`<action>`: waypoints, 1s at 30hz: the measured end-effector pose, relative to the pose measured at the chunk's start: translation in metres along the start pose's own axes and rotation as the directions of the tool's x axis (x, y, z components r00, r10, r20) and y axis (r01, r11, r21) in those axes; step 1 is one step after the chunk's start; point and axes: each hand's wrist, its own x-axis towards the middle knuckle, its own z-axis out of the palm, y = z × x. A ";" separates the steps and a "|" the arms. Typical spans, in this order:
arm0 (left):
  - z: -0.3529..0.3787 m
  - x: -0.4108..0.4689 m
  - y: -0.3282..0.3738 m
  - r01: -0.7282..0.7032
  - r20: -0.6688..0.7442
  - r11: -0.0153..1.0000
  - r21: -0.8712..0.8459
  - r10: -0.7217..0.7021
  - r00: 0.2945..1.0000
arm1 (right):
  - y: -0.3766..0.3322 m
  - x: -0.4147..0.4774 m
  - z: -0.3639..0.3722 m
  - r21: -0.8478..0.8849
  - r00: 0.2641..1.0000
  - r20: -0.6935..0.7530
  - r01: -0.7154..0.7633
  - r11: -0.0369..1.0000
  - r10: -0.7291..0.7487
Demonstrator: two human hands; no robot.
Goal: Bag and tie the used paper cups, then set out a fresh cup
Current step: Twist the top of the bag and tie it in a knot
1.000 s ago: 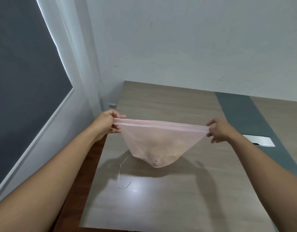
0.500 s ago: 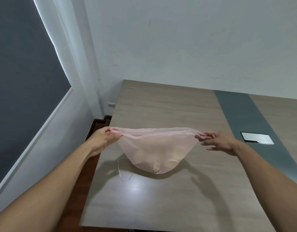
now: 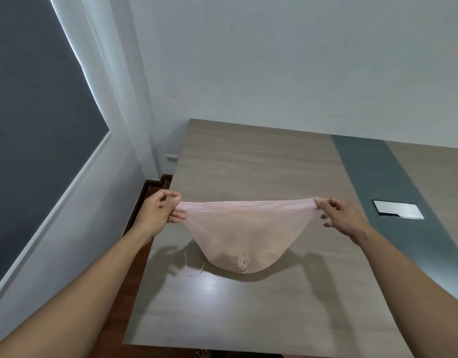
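Observation:
A thin, translucent pink plastic bag (image 3: 244,228) hangs stretched between my two hands above the wooden table (image 3: 261,164). My left hand (image 3: 158,215) pinches the bag's left top corner between thumb and fingers. My right hand (image 3: 344,215) pinches the right top corner. The bag's rounded bottom sags close to the table top, with faint rounded shapes showing through it, too vague to identify. No paper cup is plainly visible.
A thin white string (image 3: 193,264) lies curled on the table just left of the bag's bottom. A grey strip (image 3: 377,182) runs along the table with a metal cable hatch (image 3: 398,212) on the right. A white wall stands behind, dark floor at the left.
The bag's mouth has been pulled out wider and its top edge is now taut. My right hand closed from loose fingers to a pinch on the corner.

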 end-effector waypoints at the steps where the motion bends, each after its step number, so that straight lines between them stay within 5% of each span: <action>1: 0.000 0.001 0.000 -0.037 -0.025 0.997 0.065 0.039 0.999 | 0.001 0.000 0.003 0.057 1.000 0.004 -0.018 0.998 0.018; 8: 0.007 0.003 -0.007 -0.086 -0.141 0.912 0.400 0.155 0.978 | -0.010 -0.006 0.023 0.503 0.976 0.075 -0.214 0.838 0.204; 11: 0.011 0.004 -0.012 0.033 -0.169 0.910 0.413 0.040 0.985 | -0.003 -0.003 0.029 0.671 0.969 0.146 -0.246 0.700 0.201; 13: 0.014 0.007 -0.017 0.162 -0.168 0.935 0.316 -0.113 0.979 | 0.004 0.002 0.032 0.801 0.966 0.155 -0.246 0.546 0.209; 16: 0.014 0.007 -0.017 0.345 -0.008 0.935 -0.083 -0.346 0.938 | 0.010 0.010 0.034 0.906 0.958 0.155 -0.235 0.352 0.240; 20: 0.008 0.001 -0.009 0.424 0.197 0.831 -0.359 -0.377 0.905 | 0.019 0.011 0.036 0.869 0.936 0.133 -0.269 0.416 0.326; 30: 0.003 -0.002 -0.008 0.433 0.284 0.784 -0.445 -0.335 0.898 | 0.031 0.007 0.036 0.774 0.935 0.104 -0.291 0.562 0.340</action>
